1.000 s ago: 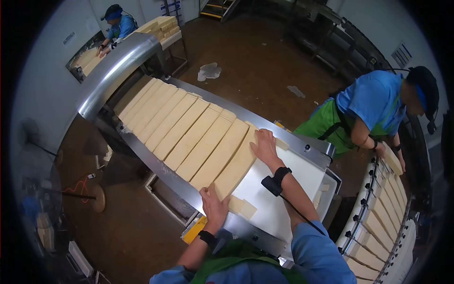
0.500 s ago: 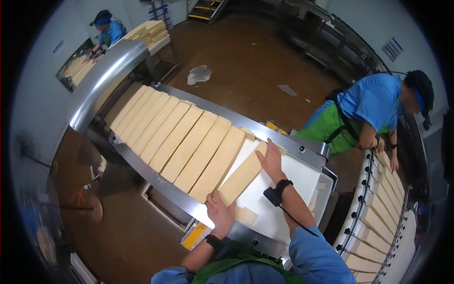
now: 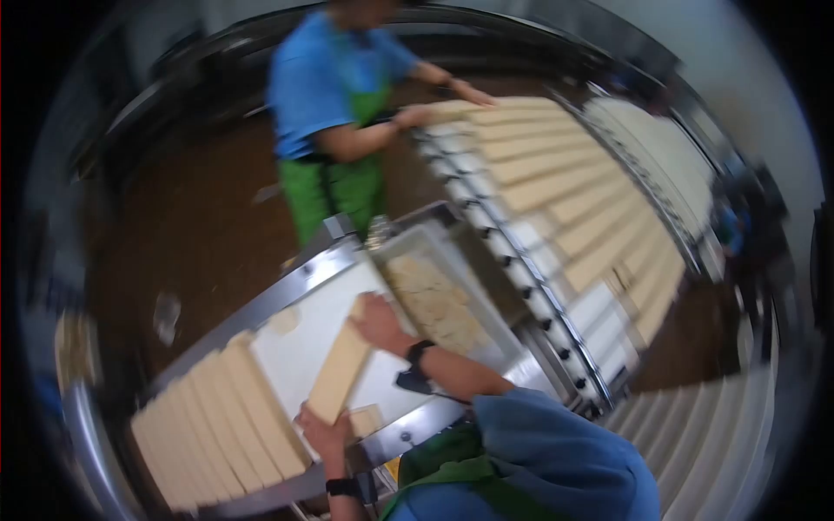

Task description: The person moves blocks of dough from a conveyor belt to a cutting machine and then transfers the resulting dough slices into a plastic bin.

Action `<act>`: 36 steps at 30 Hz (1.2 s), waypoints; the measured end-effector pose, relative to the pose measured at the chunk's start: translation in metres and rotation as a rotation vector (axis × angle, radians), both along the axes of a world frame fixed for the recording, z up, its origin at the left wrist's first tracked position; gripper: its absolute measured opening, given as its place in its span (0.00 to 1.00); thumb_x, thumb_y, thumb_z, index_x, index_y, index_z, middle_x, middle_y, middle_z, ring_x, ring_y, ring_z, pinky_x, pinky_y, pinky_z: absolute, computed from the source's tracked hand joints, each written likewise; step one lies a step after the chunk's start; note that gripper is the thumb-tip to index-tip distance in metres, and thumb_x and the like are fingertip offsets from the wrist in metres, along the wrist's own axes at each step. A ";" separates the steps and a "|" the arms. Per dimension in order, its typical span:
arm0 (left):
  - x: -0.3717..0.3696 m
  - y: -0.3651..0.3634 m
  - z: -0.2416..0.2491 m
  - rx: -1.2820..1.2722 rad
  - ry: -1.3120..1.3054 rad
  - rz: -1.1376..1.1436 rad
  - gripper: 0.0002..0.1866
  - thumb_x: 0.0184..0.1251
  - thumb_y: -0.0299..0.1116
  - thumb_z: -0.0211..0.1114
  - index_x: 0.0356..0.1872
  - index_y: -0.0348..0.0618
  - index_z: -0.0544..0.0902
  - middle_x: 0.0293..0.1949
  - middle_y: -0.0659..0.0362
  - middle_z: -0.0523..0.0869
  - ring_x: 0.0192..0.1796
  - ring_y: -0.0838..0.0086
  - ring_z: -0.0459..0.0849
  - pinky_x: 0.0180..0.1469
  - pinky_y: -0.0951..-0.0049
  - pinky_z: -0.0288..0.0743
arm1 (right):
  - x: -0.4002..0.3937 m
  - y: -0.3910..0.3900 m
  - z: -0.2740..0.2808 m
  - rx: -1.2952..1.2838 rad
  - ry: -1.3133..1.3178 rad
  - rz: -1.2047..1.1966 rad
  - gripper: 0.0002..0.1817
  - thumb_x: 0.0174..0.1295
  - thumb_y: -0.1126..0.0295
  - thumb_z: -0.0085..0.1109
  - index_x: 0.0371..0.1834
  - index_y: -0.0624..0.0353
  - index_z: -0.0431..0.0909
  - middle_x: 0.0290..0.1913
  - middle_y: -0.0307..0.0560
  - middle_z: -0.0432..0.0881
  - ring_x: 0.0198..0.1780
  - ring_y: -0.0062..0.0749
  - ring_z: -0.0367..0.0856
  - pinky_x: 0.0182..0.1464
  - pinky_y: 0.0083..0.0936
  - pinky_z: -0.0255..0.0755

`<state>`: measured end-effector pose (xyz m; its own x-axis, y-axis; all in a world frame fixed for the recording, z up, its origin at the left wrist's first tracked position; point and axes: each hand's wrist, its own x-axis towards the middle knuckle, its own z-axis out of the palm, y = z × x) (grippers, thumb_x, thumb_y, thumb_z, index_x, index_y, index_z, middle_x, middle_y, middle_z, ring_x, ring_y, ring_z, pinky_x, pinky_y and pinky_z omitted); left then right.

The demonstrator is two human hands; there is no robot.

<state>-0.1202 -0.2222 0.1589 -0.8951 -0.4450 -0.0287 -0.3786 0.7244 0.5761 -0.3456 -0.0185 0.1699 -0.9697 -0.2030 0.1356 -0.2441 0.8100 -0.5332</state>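
A long pale dough strip (image 3: 340, 369) is held between my two hands over the white belt (image 3: 287, 343). My left hand (image 3: 324, 431) grips its near end, fingers wrapped round it. At the far end, my right hand (image 3: 382, 325) is closed on the strip. A row of similar strips (image 3: 221, 421) lies side by side on the belt to the left. One small dough piece (image 3: 366, 420) sits just right of my left hand, and another scrap (image 3: 284, 320) lies near the belt's far edge.
A tray of dough scraps (image 3: 434, 300) stands beyond the belt's end. To the right runs a second conveyor (image 3: 556, 182) with rows of strips. A co-worker in blue and green (image 3: 334, 113) reaches onto its far end. Steel rails (image 3: 252, 326) edge my belt.
The view has swung right, bringing the second conveyor and scrap tray into fuller view. The held strip is now apart from the row, still between both hands.
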 end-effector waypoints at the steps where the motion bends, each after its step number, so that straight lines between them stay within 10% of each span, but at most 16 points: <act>1: 0.000 0.003 -0.007 -0.021 0.060 -0.003 0.48 0.41 0.38 0.86 0.67 0.41 0.70 0.61 0.41 0.74 0.60 0.40 0.78 0.62 0.46 0.77 | 0.007 0.001 0.004 0.031 0.078 -0.034 0.29 0.64 0.50 0.66 0.51 0.69 0.75 0.48 0.64 0.81 0.50 0.59 0.80 0.57 0.50 0.74; 10: -0.029 0.147 0.073 -0.042 0.266 -0.174 0.40 0.50 0.32 0.80 0.67 0.40 0.72 0.60 0.39 0.71 0.60 0.39 0.76 0.62 0.47 0.72 | 0.082 0.179 0.059 -0.328 0.293 -0.502 0.35 0.67 0.53 0.66 0.69 0.66 0.70 0.61 0.68 0.78 0.63 0.61 0.76 0.67 0.51 0.70; 17: -0.043 0.335 0.161 0.068 0.312 -0.720 0.41 0.56 0.31 0.77 0.73 0.39 0.69 0.65 0.36 0.66 0.66 0.39 0.70 0.68 0.48 0.67 | 0.123 0.414 0.111 -0.207 0.641 -0.960 0.17 0.69 0.59 0.66 0.53 0.60 0.83 0.49 0.57 0.86 0.49 0.55 0.86 0.50 0.44 0.80; 25: -0.044 0.449 0.195 0.233 -0.013 -1.091 0.39 0.62 0.27 0.73 0.74 0.39 0.66 0.58 0.38 0.67 0.62 0.39 0.73 0.64 0.48 0.69 | 0.147 0.570 0.088 -0.196 0.311 -1.068 0.21 0.74 0.53 0.58 0.55 0.60 0.84 0.54 0.59 0.87 0.55 0.57 0.86 0.55 0.45 0.79; 36: -0.073 0.477 0.209 0.103 -0.169 -1.119 0.30 0.73 0.36 0.67 0.74 0.47 0.70 0.56 0.43 0.75 0.55 0.42 0.84 0.59 0.49 0.78 | 0.126 0.590 0.084 0.252 -0.108 -0.947 0.34 0.70 0.40 0.57 0.58 0.63 0.81 0.50 0.58 0.89 0.52 0.50 0.87 0.69 0.48 0.60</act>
<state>-0.1929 0.2548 0.3678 -0.7695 0.6136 -0.1769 0.3732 0.6568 0.6552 -0.2193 0.5712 0.2540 -0.7513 0.6529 0.0958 0.6039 0.7388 -0.2991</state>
